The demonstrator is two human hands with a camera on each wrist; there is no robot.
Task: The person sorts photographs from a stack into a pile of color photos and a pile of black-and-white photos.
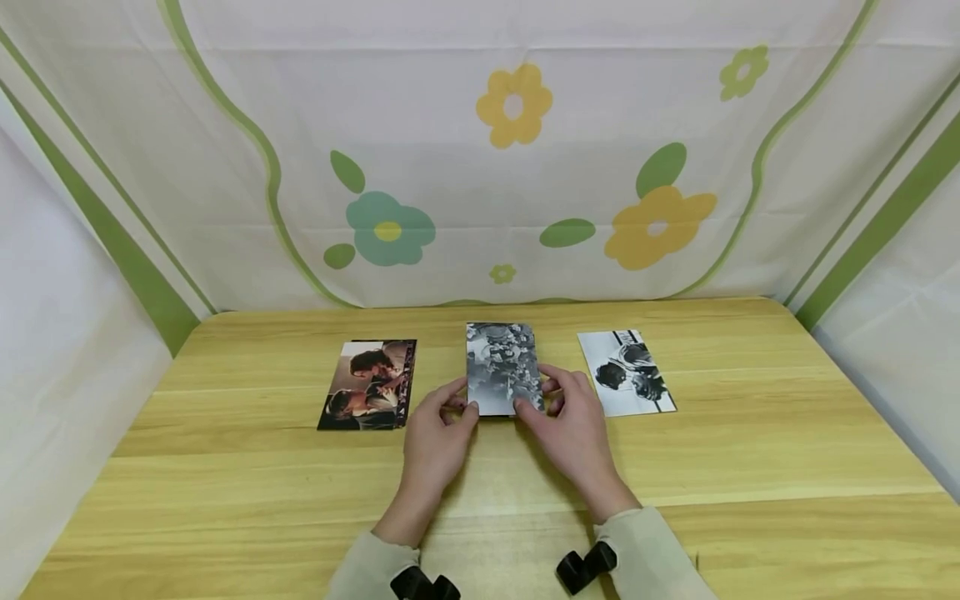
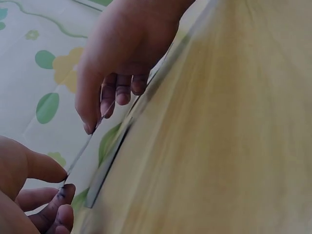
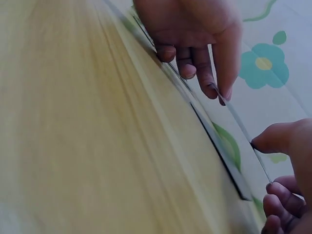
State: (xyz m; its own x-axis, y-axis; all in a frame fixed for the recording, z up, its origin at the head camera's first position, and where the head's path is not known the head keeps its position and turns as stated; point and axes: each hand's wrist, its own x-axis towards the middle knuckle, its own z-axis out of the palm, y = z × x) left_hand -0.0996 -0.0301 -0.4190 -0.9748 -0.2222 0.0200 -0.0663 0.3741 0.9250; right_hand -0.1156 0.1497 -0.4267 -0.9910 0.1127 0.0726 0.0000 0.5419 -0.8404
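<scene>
We pinch the card [image 1: 498, 362] by its near end, thumbs on top, left hand [image 1: 438, 425] and right hand [image 1: 572, 421]; it's central, above the table [image 1: 225, 467]. Probably light, bendy, slick: edge grip only, creases easily.

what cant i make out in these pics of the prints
Head: underside of the held print, facing away.
Head: some fingertips of the left hand and right hand, behind that print.
Head: lower print at left, mostly under the top print.
Both wrist views: held print's image, seen edge-on.
</scene>
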